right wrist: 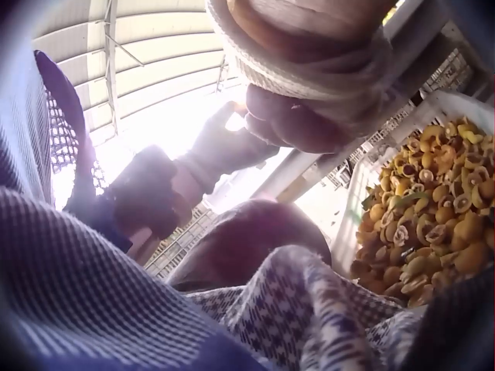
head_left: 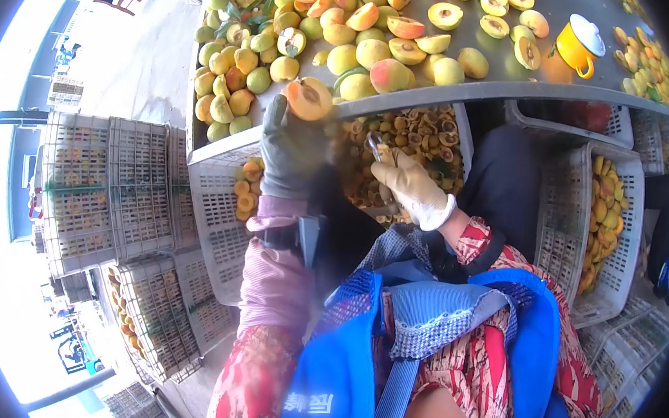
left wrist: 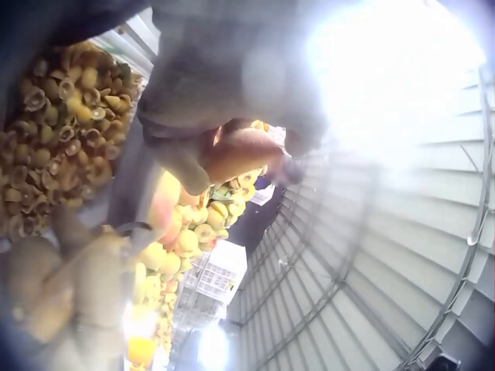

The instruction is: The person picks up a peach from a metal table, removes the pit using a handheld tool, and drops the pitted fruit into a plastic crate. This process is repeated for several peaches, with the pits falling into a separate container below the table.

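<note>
Two gloved hands work at a table piled with peaches. The left hand has its fingers curled round a cut peach half at the table's edge. The right hand grips a small knife over a crate of peach halves below.

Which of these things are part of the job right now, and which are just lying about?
In hand:
- left hand holding apricot half
- right hand gripping small knife
- crate of pitted halves below
- apricot pile on table

Lying about:
- yellow mug
- stacked crates
- side crate
</note>
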Demonstrator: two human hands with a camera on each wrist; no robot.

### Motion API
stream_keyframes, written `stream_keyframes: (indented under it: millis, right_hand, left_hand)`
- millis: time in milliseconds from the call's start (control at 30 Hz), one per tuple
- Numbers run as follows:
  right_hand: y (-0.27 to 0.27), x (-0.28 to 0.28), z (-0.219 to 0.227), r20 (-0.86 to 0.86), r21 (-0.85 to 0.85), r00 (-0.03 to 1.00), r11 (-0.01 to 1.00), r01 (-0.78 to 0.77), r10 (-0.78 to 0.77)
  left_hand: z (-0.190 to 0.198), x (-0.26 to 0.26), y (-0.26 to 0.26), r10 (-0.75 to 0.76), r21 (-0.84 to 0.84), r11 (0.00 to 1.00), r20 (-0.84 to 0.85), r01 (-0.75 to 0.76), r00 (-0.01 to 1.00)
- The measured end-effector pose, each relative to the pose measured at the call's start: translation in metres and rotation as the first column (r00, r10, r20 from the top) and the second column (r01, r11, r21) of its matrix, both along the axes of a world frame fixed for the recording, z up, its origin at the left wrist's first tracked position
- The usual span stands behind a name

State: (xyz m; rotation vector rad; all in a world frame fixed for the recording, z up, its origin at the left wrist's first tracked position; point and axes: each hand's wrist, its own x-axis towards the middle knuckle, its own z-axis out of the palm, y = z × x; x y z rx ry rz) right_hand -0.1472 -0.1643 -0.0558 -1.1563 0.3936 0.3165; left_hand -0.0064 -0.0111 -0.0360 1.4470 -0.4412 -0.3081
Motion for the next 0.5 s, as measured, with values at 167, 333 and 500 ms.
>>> stream_keyframes:
  millis: [167, 333, 500]
  right_hand:
    - [0.017, -0.008, -0.052, 0.631, -0.693, 0.724, 0.623, 0.363, 0.280]
    - [0.018, 0.001, -0.059, 0.305, -0.896, 0.932, 0.391, 0.211, 0.197]
    - [0.005, 0.021, -0.045, 0.434, -0.859, 0.891, 0.360, 0.364, 0.134]
  left_hand:
    - [-0.063, -0.048, -0.002, 0.147, -0.075, 0.983, -0.248, -0.170, 0.957]
    - [-0.118, -0.060, 0.001, 0.233, 0.154, 0.962, -0.034, -0.225, 0.972]
    - [-0.137, -0.067, -0.001, 0.079, 0.213, 0.974, 0.007, -0.079, 0.997]
